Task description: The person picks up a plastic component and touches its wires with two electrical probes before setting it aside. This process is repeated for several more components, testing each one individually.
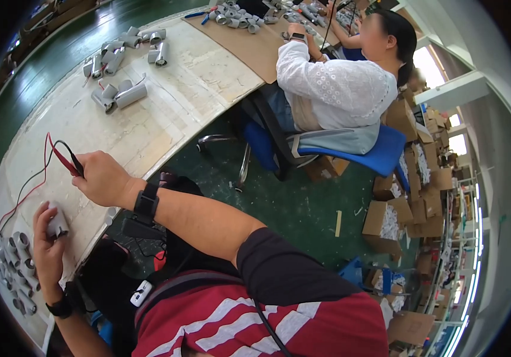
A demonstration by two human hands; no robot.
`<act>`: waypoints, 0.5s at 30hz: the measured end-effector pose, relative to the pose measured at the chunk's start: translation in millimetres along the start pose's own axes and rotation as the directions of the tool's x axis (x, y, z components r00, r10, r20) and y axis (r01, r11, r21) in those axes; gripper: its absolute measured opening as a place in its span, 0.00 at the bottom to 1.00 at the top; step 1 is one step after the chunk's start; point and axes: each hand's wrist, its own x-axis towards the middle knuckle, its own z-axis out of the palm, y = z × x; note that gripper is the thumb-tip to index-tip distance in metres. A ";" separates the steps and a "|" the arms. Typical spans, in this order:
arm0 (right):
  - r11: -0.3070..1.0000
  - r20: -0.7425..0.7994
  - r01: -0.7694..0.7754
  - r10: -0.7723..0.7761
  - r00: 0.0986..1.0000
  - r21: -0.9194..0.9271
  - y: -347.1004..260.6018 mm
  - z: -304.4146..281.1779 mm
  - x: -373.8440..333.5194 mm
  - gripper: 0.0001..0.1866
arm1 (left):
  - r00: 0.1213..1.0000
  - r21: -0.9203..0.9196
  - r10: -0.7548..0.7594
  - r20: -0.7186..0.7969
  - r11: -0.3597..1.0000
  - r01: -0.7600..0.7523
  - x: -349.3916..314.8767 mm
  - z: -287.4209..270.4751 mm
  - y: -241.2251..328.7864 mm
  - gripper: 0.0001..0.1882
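My left hand (47,247) is closed round a short grey cylindrical housing (58,222) above the near left of the worktable. In my right hand (105,179), a little farther along the table, are a red and a black test lead (65,160), gripped together. Their thin wires loop back to the left over the tabletop. The tips of the leads point away from the grey housing and do not touch it. Beside my left hand lies a pile of similar grey cylinders (12,265), some partly cut off by the dark rim of the picture.
On the pale worn worktable (172,113) more grey cylinders (127,94) with short wires lie in groups. A co-worker (339,89) in a white top sits on a blue chair (374,156) at the far end. Open cardboard boxes (380,229) line the right side of the green floor (291,226).
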 end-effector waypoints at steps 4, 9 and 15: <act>0.993 -0.025 -0.057 0.060 0.998 0.106 8.5 9.3 -0.7 0.07 | 0.994 0.107 -0.006 -0.113 0.994 0.018 -16.4 -9.6 -19.7 0.33; 0.963 -0.029 -0.134 0.145 0.989 0.233 14.5 8.1 -1.6 0.08 | 0.985 0.332 0.086 -0.147 0.943 -0.033 -14.5 0.6 -27.5 0.29; 0.984 -0.040 -0.024 0.032 0.999 0.177 23.8 33.7 -2.6 0.09 | 0.848 0.194 -0.006 -0.530 0.973 0.128 -16.6 19.2 -47.1 0.29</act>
